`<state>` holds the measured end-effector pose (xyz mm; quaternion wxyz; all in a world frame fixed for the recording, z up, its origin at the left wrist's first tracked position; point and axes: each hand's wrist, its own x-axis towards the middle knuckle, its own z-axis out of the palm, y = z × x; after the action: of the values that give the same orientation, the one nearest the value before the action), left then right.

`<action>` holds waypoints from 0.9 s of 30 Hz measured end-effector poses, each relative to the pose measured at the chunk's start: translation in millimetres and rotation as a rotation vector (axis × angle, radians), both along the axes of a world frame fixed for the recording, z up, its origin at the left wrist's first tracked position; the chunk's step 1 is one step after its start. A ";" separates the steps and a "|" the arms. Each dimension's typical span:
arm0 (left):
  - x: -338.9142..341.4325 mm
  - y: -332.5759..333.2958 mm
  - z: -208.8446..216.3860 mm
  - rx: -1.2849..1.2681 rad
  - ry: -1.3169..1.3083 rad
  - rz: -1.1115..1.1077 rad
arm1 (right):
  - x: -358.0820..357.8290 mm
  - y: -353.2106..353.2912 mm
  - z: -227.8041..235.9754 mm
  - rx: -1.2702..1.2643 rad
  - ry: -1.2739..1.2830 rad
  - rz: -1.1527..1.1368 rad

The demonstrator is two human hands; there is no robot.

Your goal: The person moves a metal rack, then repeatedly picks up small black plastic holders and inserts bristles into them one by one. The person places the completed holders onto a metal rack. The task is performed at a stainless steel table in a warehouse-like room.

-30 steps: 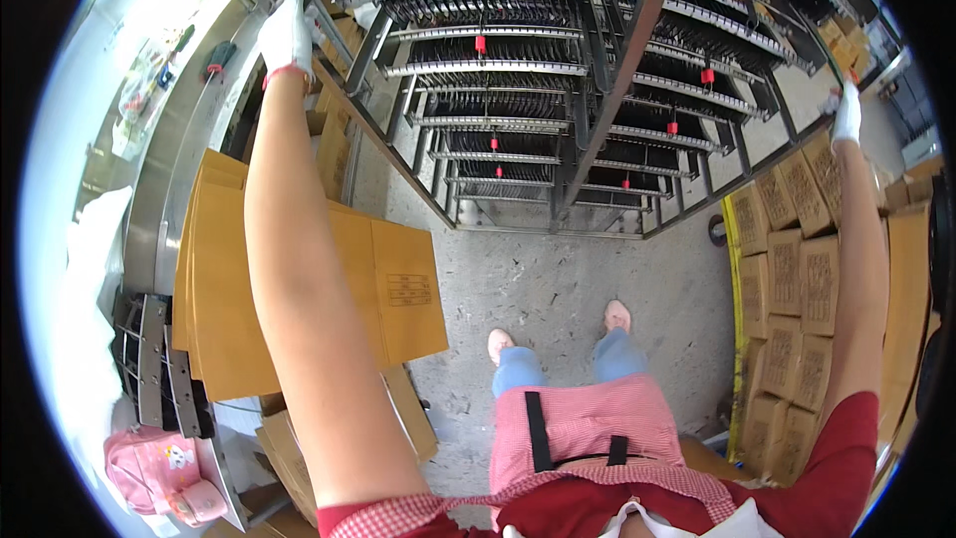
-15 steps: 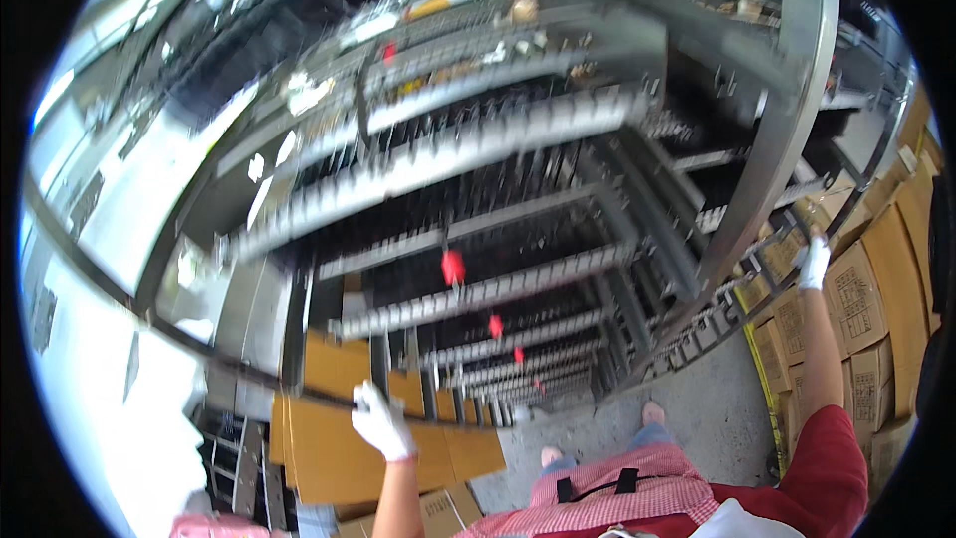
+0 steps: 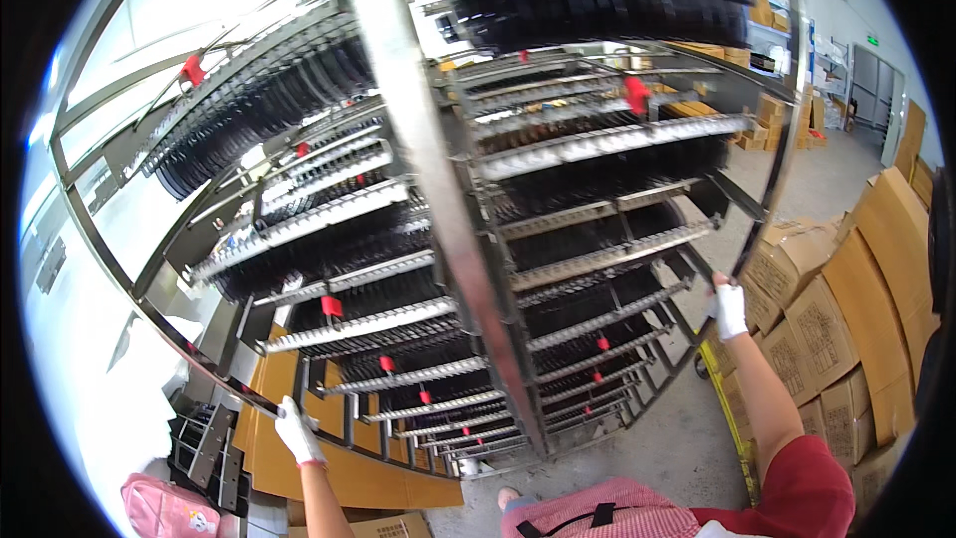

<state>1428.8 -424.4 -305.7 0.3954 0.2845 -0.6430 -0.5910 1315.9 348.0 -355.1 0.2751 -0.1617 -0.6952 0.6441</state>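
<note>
In front of me stands a tall metal rack [image 3: 403,70] with many tiers of slotted rails. Rows of dark, thin, curved pieces [image 3: 597,15] sit packed in the tiers; their exact kind is hard to make out. Red tags or clips [image 3: 637,95] hang on several rails. My left hand [image 3: 296,431], in a white glove, is closed round the rack's frame at the lower left. On the right side, my right hand [image 3: 730,309], also gloved with bare fingertips, grips the upright frame bar.
Stacked cardboard boxes [image 3: 822,329] and flat cardboard sheets line the right side, beside a yellow-edged strip [image 3: 732,418]. Brown cardboard [image 3: 358,473] leans at the lower left, near a pink bag [image 3: 169,508]. Farther back are shelves with boxes and a grey door [image 3: 872,100].
The view has swung, and the rack's middle post and right-hand tiers now show. Both hands keep hold of the frame and appear lower and farther left in the picture.
</note>
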 end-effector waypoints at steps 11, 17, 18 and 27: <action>-6.7 14.7 1.6 0.062 0.080 0.105 | 63.3 28.0 0.9 0.250 -0.175 0.240; 5.4 5.5 3.2 -0.223 -0.075 0.321 | 151.1 7.3 243.2 1.287 -0.590 1.181; -1.5 40.6 18.4 -0.366 -0.154 0.495 | 158.4 0.3 272.9 1.168 -0.180 1.123; 57.7 193.0 138.6 -0.791 0.339 -0.096 | 59.2 -164.7 493.4 1.337 0.865 0.230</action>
<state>1486.6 -231.4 -167.0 0.5461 -0.0202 -0.7584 -0.3553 1375.0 183.3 138.3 0.4905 0.3738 -0.7778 0.1213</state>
